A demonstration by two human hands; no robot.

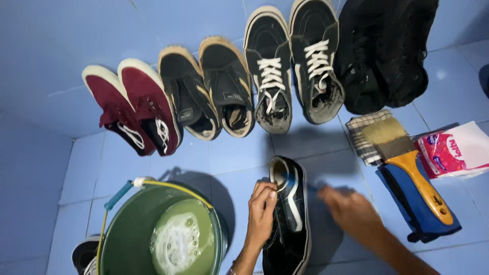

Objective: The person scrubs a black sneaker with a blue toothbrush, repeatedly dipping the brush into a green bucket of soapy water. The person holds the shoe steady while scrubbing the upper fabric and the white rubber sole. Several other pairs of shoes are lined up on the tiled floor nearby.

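Note:
A black sneaker with a white side stripe (293, 219) lies on the blue tiled floor, toe pointing away from me. My left hand (262, 209) grips its left side near the toe. My right hand (351, 211) is blurred with motion just right of the shoe; a small blue brush tip (289, 178) shows at the shoe's toe, and whether that hand holds it I cannot make out clearly.
A green bucket of soapy water (163, 234) stands to the left. Pairs of maroon (132, 107), black-and-tan (206, 86) and black laced sneakers (293, 61) lean against the wall. A wide paintbrush (407, 163), checked cloth, blue cloth (423, 214), pink packet (453, 150) and black bag (387, 51) lie right.

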